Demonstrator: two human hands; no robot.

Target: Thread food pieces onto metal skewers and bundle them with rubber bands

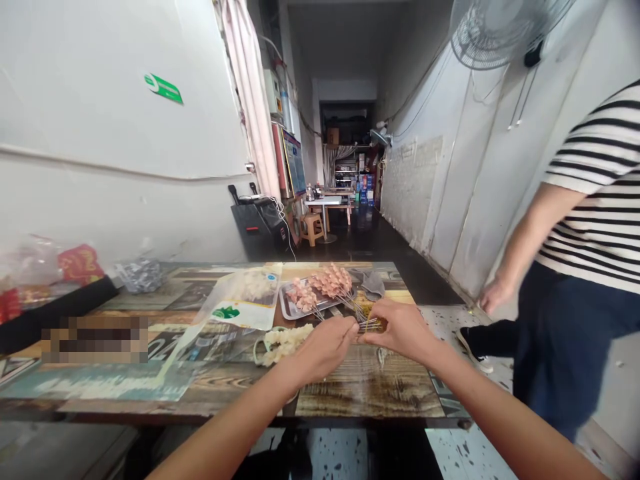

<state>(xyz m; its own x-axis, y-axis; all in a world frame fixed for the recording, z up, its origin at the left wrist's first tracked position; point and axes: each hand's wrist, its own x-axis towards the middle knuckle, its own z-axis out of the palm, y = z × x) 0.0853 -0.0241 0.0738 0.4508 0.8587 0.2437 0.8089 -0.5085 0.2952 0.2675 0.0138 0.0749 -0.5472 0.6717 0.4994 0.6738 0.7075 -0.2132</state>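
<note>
My left hand (334,341) is closed, its fingertips pressed together just in front of a metal tray. Facing it, my right hand (403,329) is curled with its thumb tip close to the left fingertips; whatever lies in the pinch is too small to make out. Thin metal skewers (371,325) show between and behind the hands. Their other ends carry pinkish meat pieces (331,280) piled on the metal tray (289,311). Pale, lumpy food pieces (286,341) lie left of my left hand, partly covered by it, over a green-rimmed dish (257,351).
A plastic bag (250,290) of pale food lies left of the tray. A grey cloth (373,285) sits behind my right hand. Crumpled grey packaging (140,275) is farther left on the wooden-patterned table (370,393). A person in a striped shirt (600,180) stands at the right.
</note>
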